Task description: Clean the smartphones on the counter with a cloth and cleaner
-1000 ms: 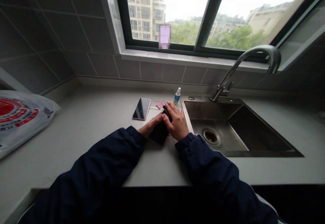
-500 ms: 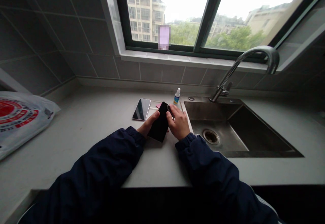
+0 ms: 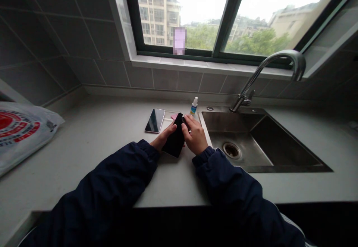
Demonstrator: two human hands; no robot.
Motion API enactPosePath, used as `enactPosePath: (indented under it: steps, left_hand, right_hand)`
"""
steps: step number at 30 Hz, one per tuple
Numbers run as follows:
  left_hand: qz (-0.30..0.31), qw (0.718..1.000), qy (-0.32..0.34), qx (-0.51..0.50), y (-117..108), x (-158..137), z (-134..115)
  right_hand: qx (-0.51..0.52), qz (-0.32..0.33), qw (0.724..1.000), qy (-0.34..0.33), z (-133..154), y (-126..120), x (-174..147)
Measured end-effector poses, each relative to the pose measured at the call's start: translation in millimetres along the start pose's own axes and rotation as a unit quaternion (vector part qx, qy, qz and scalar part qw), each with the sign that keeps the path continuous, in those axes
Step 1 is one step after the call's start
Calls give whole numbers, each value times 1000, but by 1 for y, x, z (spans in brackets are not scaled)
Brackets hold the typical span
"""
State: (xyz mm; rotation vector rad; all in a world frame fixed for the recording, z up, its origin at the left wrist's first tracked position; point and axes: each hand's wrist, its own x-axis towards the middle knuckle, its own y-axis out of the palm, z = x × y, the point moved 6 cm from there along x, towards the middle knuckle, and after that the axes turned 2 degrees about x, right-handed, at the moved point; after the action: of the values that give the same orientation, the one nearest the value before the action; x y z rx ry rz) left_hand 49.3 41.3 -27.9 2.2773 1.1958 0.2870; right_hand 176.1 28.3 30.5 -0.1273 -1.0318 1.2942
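My left hand (image 3: 165, 135) is wrapped around the left side of a black phone (image 3: 173, 142), its thumb lying on the dark front. The phone is tilted above the counter. My right hand (image 3: 195, 134) is at the phone's upper right edge, fingers bent together around a small dark piece (image 3: 184, 119); I cannot tell whether that is separate or part of the phone or its cover. A second phone (image 3: 155, 121) lies face up on the counter to the left. Behind the hands stands a small white-capped spray bottle (image 3: 194, 106), with something pink (image 3: 174, 116) partly hidden nearby.
To the right is a steel sink (image 3: 247, 138) with a curved chrome faucet (image 3: 260, 68). A white plastic bag (image 3: 28, 131) with red print sits at the far left of the pale counter (image 3: 112, 127). A window (image 3: 195, 15) is behind.
Both hands stay at the black phone. The dark outline at its upper right, near my right fingers, looks slightly more curved. The whole view has shifted a little.
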Motion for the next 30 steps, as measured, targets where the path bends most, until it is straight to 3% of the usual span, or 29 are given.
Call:
enactPosePath:
  steps: [4, 12, 22, 30]
  left_hand:
    - [5, 1000, 14, -13, 8, -1, -5]
    - [-61, 993, -6, -96, 19, -4, -11]
    - [-78, 986, 73, -131, 5, -2, -25]
    - [-165, 975, 68, -135, -9, -4, -30]
  right_hand:
    - [-3, 47, 999, 9, 1, 6, -2]
    - [-7, 140, 990, 0, 8, 19, -6]
    - [70, 208, 971, -99, 32, 23, -16]
    - [140, 214, 948, -191, 49, 21, -24]
